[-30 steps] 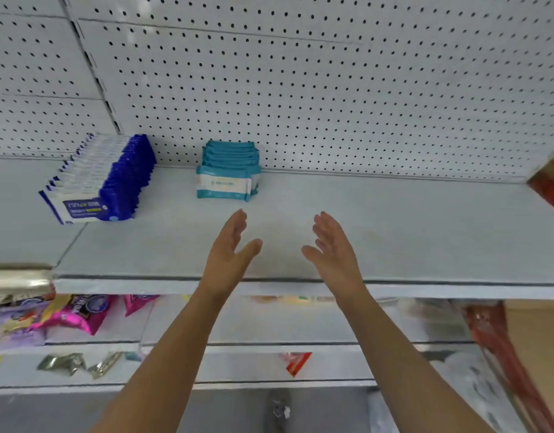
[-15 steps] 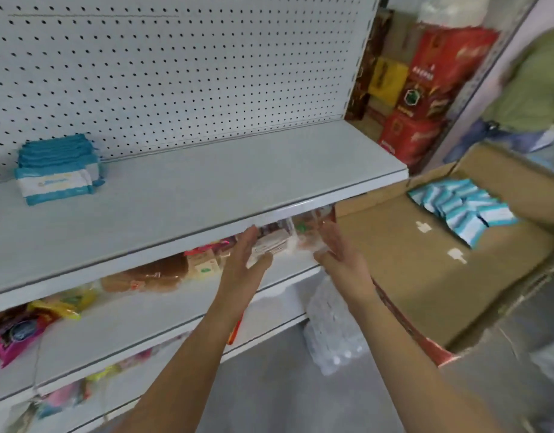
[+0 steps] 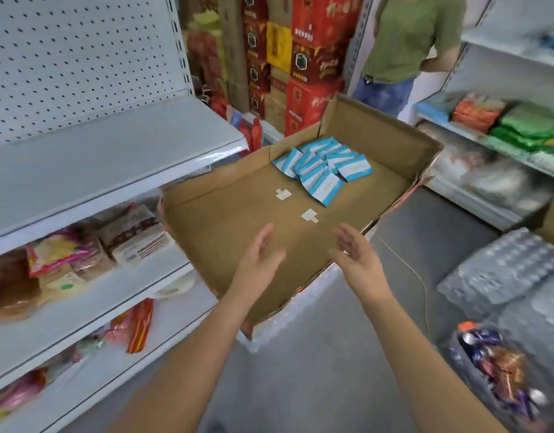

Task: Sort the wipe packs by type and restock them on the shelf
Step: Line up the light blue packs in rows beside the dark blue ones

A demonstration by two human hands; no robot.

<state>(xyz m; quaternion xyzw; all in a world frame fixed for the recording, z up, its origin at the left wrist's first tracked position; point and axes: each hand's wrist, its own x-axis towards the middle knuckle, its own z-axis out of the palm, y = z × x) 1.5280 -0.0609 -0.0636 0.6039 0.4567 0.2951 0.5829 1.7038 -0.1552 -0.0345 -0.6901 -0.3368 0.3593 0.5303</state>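
Both hands hang over the near end of an open cardboard box (image 3: 225, 220) at centre frame. The left hand (image 3: 260, 254) and right hand (image 3: 355, 254) are spread, fingers nearly straight, palms turned toward each other, and neither holds anything. The wipe packs (image 3: 322, 170), blue and white, lie in a loose overlapping heap at the far end of the box, well apart from the hands. The shelf (image 3: 113, 157) they are bound for runs along the left of the frame, its visible stretch bare.

Likely fault: the packs look smooth and lie at odd angles, so a two-handed scoop may shed some back into the box or over its wall. The long reach across the box adds to that risk. All the packs here look alike, but print too small to read could hide a second type.

Surroundings: snack packets (image 3: 81, 245) fill the lower shelves at left, and stacked red cartons (image 3: 313, 57) stand at top centre. A second person (image 3: 410, 42) stands behind the box at upper right. Wrapped bottle packs (image 3: 500, 270) and a yellow cord (image 3: 422, 282) occupy the floor at right, narrowing the footing beside the box.
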